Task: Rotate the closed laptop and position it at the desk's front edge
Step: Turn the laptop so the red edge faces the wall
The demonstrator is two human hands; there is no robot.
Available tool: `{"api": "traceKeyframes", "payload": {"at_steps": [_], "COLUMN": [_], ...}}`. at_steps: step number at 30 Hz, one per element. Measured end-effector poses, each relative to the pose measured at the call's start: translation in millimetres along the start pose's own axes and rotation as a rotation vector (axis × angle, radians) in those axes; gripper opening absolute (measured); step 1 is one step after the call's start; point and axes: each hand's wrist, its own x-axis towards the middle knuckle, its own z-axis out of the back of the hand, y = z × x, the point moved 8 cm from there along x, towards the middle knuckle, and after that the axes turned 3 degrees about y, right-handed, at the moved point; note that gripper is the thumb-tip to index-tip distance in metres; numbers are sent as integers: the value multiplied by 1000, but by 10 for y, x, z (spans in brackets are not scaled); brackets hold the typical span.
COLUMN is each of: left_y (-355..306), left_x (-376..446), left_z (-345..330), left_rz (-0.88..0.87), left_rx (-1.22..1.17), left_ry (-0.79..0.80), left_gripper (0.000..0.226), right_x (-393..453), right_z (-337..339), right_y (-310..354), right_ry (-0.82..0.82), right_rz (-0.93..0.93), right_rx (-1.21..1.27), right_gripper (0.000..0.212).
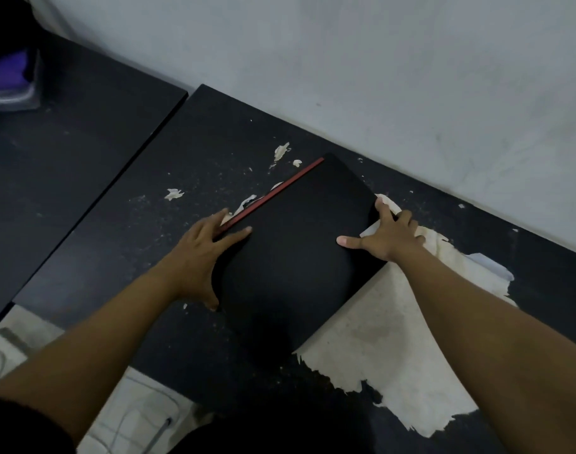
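We gripped the closed laptop point(293, 250) between our left hand point(204, 253) and right hand point(389, 232), one on each side edge, flat on the counter point(132, 231).

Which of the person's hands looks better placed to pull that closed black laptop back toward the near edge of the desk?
Probably the left hand: it spans the closed black laptop from its red-trimmed edge down its side. The right hand grips only the far side, thumb on the lid. Both look needed.

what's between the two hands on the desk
In the head view only the closed black laptop spans the stretch between the left hand and right hand; each hand grips one of its sides.
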Motion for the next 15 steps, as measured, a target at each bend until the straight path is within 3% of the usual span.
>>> {"api": "traceKeyframes", "payload": {"at_steps": [3,7,11,15], "left_y": [127,151,99,74], "left_x": [-367,-632,-464,-369], "left_z": [-113,-406,-623,-562], "left_rz": [323,700,795,854], "left_rx": [-259,-740,-1085,-1077], "left_ry": [-163,-222,-178,-202], "left_gripper": [143,122,113,105], "right_x": [-15,-36,-64,-102], "right_z": [7,33,29,52], "right_y": [8,29,34,52], "right_ry": [9,12,25,17], "right_rz": [-5,-6,-16,-12], "right_rx": [4,-18,-39,-33], "right_gripper": [141,140,140,137]}}
